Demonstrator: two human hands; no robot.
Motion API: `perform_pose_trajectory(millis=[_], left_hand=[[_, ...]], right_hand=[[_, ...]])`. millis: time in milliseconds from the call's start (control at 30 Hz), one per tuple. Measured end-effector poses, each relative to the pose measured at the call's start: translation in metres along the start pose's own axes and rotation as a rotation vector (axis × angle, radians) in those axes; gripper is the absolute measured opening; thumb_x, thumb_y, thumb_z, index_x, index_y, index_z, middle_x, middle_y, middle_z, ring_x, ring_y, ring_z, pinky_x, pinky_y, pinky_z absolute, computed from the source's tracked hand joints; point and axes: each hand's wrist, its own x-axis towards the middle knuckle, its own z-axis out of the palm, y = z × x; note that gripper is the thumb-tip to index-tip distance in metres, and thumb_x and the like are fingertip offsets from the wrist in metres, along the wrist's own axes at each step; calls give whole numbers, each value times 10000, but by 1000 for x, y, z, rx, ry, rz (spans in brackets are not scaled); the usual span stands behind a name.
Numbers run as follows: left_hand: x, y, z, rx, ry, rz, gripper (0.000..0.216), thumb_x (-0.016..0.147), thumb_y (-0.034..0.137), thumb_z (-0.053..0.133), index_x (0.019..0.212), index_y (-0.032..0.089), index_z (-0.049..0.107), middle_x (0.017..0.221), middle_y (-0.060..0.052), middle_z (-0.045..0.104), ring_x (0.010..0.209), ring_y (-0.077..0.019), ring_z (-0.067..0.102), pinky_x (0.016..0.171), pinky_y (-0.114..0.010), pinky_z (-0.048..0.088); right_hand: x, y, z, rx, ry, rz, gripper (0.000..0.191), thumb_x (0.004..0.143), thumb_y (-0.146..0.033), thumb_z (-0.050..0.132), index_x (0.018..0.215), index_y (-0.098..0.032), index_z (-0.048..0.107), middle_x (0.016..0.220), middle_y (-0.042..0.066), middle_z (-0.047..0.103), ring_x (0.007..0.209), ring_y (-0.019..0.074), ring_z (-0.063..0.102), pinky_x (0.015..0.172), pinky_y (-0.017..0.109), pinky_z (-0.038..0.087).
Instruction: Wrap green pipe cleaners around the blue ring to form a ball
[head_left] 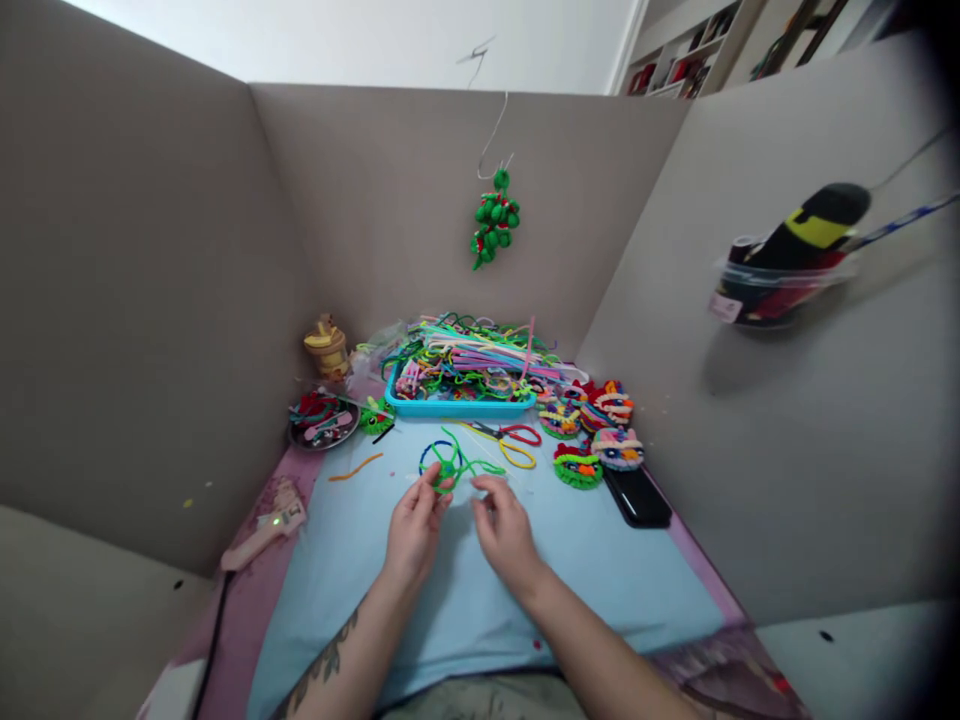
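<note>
My left hand (416, 525) is closed in a pinch on a green pipe-cleaner piece (448, 468) with several loose strands fanning out from its middle. Just behind the piece is a dark blue ring (423, 456); whether the two are joined I cannot tell. My right hand (504, 530) hovers beside it, fingers curled but apart, with nothing visible between them. One green strand reaches right, past those fingertips. Beyond my hands lie scissors (517, 436) with red and yellow handles. An orange pipe cleaner (357, 467) rests to the left.
A blue tray (457, 408) heaped with pipe cleaners stands at the back. Several colourful round pieces (577, 467) and a black phone (637, 497) lie right. A metal bowl (324, 436) and a pink glue gun (266, 535) are left. Grey panels enclose the table.
</note>
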Motion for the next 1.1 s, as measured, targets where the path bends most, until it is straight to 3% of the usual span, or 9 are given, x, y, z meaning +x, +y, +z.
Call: perform_pose_trajectory(millis=[67,200,400,567,700,900,1100], left_hand=[[-13,-2,5,-47,-33,-8,319,739,311,646,1025,170,652,1033,-83,651,909,-159,609,794,-260,479],[-33,3,4,-171,-46,-28,295,747,270,641,1019,158,652,973,-83,667,920,-159,610,830,-263,470],[-52,6,-4,-215,-46,-80,266,761,231,623,1015,157,655,1000,-90,661,929,-158,610,845,-259,469],[-62,2,-8,-210,-72,-76,296,747,252,634,1027,157,649,1042,-90,643,953,-168,596,833,-267,466],[-59,2,-20,-189,-6,-31,287,746,259,631,1024,189,642,1137,-72,592,975,-169,581,778,-254,477],[-51,5,-36,40,95,65,343,686,285,688,1009,196,617,1083,-69,598,947,-177,600,788,-270,468],[-48,5,-32,282,110,161,465,634,237,718,1068,239,552,1182,-61,536,966,-175,594,837,-309,456]], right_hand=[[-7,-11,10,52,-62,-56,251,807,-127,424,1007,-226,540,1012,70,600,962,193,562,835,341,454],[-20,-17,22,42,-37,-132,242,816,-83,385,993,-196,505,995,87,569,975,186,545,849,359,460],[-41,-11,31,38,-40,-66,263,815,-108,420,1058,-192,476,1017,89,578,943,183,571,815,341,487],[-49,-1,25,-69,-47,-32,185,839,-157,423,982,-186,538,910,68,623,848,178,594,766,322,482],[-49,0,15,-139,-46,13,129,839,-197,454,881,-184,574,829,49,633,759,168,592,707,293,469],[-40,-10,14,-139,-54,-22,147,842,-198,458,869,-195,603,812,32,659,746,151,597,702,254,442],[-28,-13,21,-369,-164,-33,156,846,-233,475,819,-218,628,775,18,677,740,152,618,688,237,411]])
